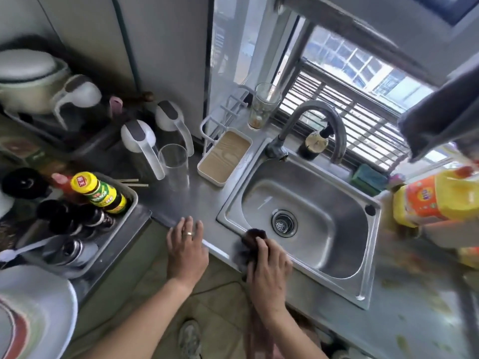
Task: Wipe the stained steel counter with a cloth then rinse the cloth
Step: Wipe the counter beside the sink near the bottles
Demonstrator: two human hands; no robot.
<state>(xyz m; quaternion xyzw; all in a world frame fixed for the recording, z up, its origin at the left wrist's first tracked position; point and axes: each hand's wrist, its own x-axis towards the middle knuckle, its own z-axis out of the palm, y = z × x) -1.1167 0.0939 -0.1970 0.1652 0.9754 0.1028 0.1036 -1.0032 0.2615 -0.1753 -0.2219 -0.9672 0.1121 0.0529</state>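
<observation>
Gripping a dark cloth (251,246), the right hand (267,273) curls its fingers over the bunched fabric and presses it on the steel counter (207,203) at the near left corner of the sink (305,221). Bunched under the hand, the cloth has one lobe poking out past the fingertips onto the sink's rim, toward the drain (284,223); its long axis runs from the counter's front edge back toward the basin, and a strip of it seems to hang down off the front edge below the wrist, though blur makes that uncertain.

Left of the sink, the left hand (187,248) lies flat with fingers spread on the counter's front edge, holding nothing; a ring shows on one finger.

Behind the sink's left side stands a white tray (225,156), with a clear glass (175,167) and two white-lidded jugs (145,149) further left. Far left of the sink a steel bin holds sauce bottles, one with a yellow cap (84,183). At the sink's back rim rises the tap (311,130), with a dark bottle (315,145) behind it and a tumbler (264,106) on the sill. Right of the sink sit a green sponge (369,180) and a yellow oil bottle (438,196); the counter there is smeared with stains (420,299).
</observation>
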